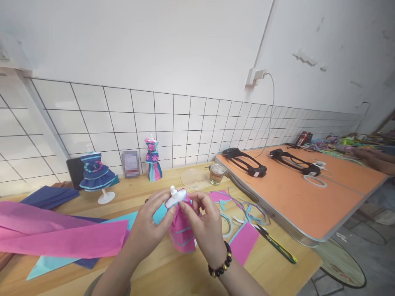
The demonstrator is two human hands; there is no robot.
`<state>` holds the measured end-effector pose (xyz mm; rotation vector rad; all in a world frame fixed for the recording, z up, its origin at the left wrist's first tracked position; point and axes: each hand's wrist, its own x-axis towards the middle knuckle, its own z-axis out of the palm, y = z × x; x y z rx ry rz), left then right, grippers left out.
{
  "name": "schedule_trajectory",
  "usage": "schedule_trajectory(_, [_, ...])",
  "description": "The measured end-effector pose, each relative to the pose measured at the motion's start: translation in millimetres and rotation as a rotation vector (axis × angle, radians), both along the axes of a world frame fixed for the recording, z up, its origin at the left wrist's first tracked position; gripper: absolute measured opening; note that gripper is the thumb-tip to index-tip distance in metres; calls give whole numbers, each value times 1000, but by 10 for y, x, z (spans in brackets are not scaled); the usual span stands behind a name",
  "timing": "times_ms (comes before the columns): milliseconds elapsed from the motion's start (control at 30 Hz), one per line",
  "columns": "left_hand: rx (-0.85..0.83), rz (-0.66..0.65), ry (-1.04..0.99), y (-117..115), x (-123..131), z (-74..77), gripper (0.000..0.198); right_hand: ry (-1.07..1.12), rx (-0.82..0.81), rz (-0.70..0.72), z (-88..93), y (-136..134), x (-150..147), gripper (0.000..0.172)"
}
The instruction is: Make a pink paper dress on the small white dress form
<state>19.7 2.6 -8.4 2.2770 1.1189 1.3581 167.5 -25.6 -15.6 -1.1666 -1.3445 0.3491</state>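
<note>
Low over the wooden table I hold a small white mannequin (175, 197) dressed in a pink skirt with light blue bands (183, 237). My left hand (153, 220) grips it by its left shoulder, fingers closed behind it. On the other side, my right hand (203, 216) pinches the pink material at the top of the dress, thumb against the mannequin's edge. Part of the dress is hidden behind my fingers. Right of my hands lie a pink sheet with a blue edge (245, 242) and green-handled scissors (275, 243).
Pink strips (101, 239) and blue sheets lie at left. Two dressed mannequins (97, 172) stand near the tiled wall, with a glass (217, 174) and a tape roll (226, 225) nearer me. An orange table (305, 201) at right carries black headbands (247, 162). Another person's hand (378, 160) is far right.
</note>
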Motion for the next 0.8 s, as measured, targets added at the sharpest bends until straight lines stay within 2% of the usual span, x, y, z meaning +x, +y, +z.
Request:
schedule_trajectory(333, [-26, 23, -63, -5, 27, 3, 21, -87, 41, -24, 21, -57, -6, 9])
schedule_trajectory(533, [-34, 4, -81, 14, 19, -25, 19, -195, 146, -64, 34, -90, 100, 14])
schedule_trajectory(800, [-50, 8, -78, 21, 4, -20, 21, -289, 215, 0, -25, -20, 149, 18])
